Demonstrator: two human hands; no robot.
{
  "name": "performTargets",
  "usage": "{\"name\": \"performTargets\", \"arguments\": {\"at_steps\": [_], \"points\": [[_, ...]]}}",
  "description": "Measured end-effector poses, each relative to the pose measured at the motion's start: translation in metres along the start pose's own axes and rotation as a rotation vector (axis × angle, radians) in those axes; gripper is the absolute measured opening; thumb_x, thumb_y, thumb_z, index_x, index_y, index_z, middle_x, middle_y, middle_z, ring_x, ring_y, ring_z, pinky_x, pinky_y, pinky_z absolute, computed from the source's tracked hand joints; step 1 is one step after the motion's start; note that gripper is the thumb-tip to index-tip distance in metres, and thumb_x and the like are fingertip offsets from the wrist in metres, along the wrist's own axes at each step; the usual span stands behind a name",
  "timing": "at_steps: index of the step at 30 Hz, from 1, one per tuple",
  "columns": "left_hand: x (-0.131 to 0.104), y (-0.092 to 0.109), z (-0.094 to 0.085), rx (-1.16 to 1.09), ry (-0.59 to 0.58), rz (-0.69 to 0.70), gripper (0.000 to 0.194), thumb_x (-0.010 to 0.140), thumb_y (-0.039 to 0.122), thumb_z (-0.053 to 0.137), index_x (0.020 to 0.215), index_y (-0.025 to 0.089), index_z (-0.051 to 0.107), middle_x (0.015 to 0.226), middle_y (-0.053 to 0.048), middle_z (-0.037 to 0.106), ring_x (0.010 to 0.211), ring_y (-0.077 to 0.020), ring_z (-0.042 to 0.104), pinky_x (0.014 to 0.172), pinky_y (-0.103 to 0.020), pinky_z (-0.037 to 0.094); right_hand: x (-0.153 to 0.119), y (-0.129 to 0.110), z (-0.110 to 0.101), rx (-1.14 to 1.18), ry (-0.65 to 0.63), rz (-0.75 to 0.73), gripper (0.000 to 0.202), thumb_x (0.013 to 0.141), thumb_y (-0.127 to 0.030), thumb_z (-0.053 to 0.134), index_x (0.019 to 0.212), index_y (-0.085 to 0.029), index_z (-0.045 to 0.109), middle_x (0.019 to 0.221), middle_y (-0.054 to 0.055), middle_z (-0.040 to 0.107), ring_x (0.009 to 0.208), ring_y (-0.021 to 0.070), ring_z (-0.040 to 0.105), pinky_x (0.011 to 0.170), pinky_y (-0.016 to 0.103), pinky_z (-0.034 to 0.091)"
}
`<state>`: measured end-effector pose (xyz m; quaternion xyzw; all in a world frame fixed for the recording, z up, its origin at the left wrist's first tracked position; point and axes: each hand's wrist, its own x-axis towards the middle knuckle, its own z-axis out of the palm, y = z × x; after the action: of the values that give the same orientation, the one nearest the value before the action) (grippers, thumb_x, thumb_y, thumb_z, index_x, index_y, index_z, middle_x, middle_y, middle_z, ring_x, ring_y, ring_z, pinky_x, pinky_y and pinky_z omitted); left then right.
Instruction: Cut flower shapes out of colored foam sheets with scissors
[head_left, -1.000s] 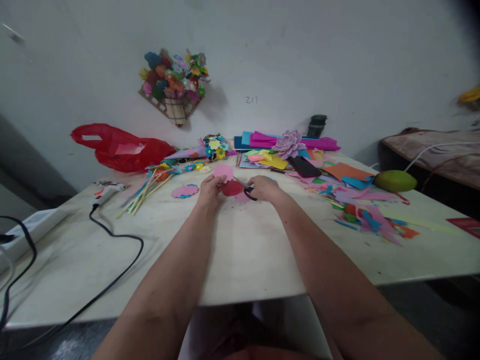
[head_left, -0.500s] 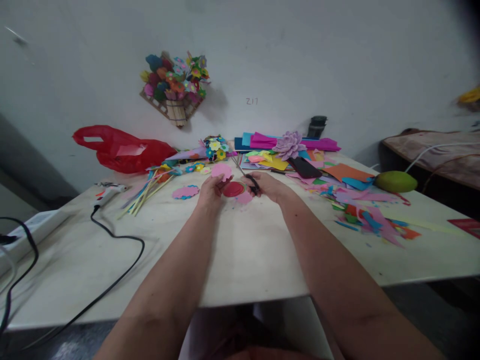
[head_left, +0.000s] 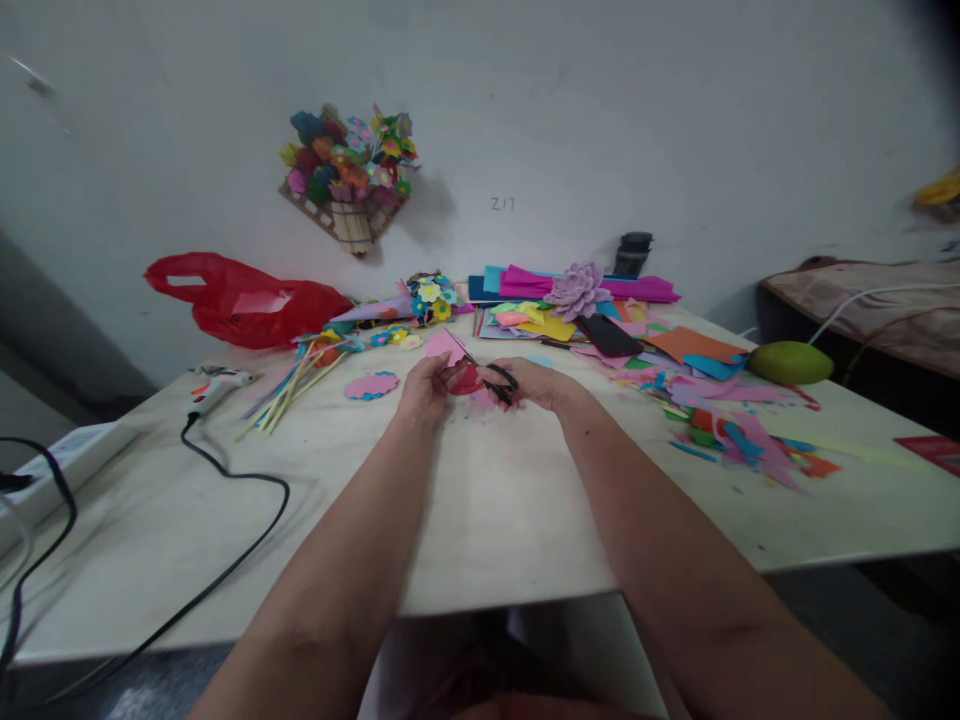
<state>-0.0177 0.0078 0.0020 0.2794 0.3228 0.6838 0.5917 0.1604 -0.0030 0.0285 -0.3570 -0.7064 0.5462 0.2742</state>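
Note:
Pinched in my left hand (head_left: 424, 388) is a pink paper piece (head_left: 444, 346) with a rounded outline. My right hand (head_left: 525, 382) is closed around black-handled scissors (head_left: 498, 380). Their blades point up and left and reach the pink piece. Below, between my hands, a round red object (head_left: 466, 378) lies on the table, partly covered by the scissors and fingers. Small pink scraps (head_left: 480, 402) are beside it. A pink disc with a blue scalloped edge (head_left: 371, 385) rests flat to the left of my left hand.
At left are a hot glue gun (head_left: 217, 390) with a black cord, a white power strip (head_left: 67, 460) and thin sticks (head_left: 289, 390). A red plastic bag (head_left: 255, 305) stands behind. To the right lie a black phone (head_left: 607, 335), paper scraps (head_left: 750, 440) and a green mango-like fruit (head_left: 791, 362).
The scissors have swung left, bringing their blades onto the pink piece. My right hand has turned slightly and lowered a little. My left hand keeps its hold nearly in place.

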Motion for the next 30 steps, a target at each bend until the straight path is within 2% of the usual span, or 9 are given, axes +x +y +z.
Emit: {"name": "performTargets", "arguments": {"at_steps": [12, 30], "points": [[0.0012, -0.0020, 0.0013, -0.081, 0.020, 0.002, 0.009, 0.067, 0.005, 0.062, 0.065, 0.014, 0.061, 0.065, -0.004, 0.068, 0.063, -0.0150, 0.067, 0.066, -0.025, 0.054, 0.0059, 0.0059, 0.0012, -0.005, -0.011, 0.002, 0.033, 0.088, -0.049, 0.055, 0.087, -0.016, 0.057, 0.063, 0.001, 0.062, 0.046, 0.0076, 0.053, 0.037, 0.018, 0.033], [0.0014, -0.0022, 0.0008, -0.060, 0.024, 0.003, 0.009, 0.068, 0.004, 0.062, 0.067, 0.013, 0.061, 0.067, -0.005, 0.068, 0.065, -0.0145, 0.067, 0.068, -0.026, 0.054, 0.0062, 0.0046, 0.0035, -0.031, 0.001, 0.007, 0.030, 0.087, -0.046, 0.057, 0.084, -0.016, 0.057, 0.059, -0.001, 0.059, 0.044, 0.0068, 0.051, 0.036, 0.018, 0.031]]}}
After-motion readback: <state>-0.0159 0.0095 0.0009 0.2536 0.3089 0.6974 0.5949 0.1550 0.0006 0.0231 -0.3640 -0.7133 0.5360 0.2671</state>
